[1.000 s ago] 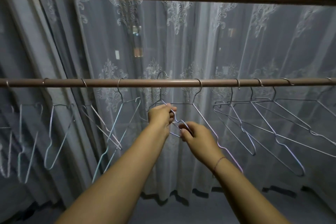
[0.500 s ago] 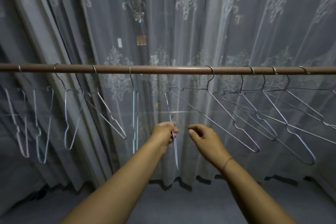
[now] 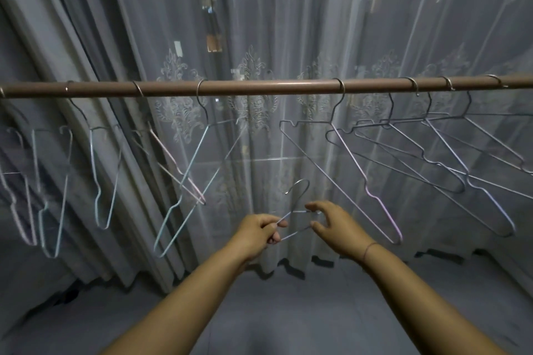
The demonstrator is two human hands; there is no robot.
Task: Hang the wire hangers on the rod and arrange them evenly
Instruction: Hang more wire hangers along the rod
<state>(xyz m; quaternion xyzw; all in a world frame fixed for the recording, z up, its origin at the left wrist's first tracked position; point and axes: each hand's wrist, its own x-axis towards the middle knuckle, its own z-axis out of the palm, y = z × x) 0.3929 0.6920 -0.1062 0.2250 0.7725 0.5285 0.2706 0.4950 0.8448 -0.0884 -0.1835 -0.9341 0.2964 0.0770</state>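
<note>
A brown rod (image 3: 259, 86) runs level across the view with several wire hangers hooked on it. A pale blue hanger (image 3: 184, 181) hangs left of the middle and a lilac-tipped hanger (image 3: 354, 158) hangs right of it, with a bare stretch of rod between their hooks. Below that stretch a loose wire hanger (image 3: 298, 190) is off the rod with its hook pointing up. My left hand (image 3: 259, 232) pinches one end of its wire. My right hand (image 3: 334, 225) has thumb and fingers spread around the other end, touching it.
Sheer patterned curtains (image 3: 288, 23) hang close behind the rod, with a heavier curtain (image 3: 57, 52) at the left. Hangers at the right (image 3: 447, 153) overlap and lie tilted; those at the left (image 3: 57, 181) hang edge-on. Grey floor (image 3: 288, 311) lies below.
The hanger in my left hand has come off the rod and dropped well below it. My right hand, which had let go, has closed in on it again. The view tilted down.
</note>
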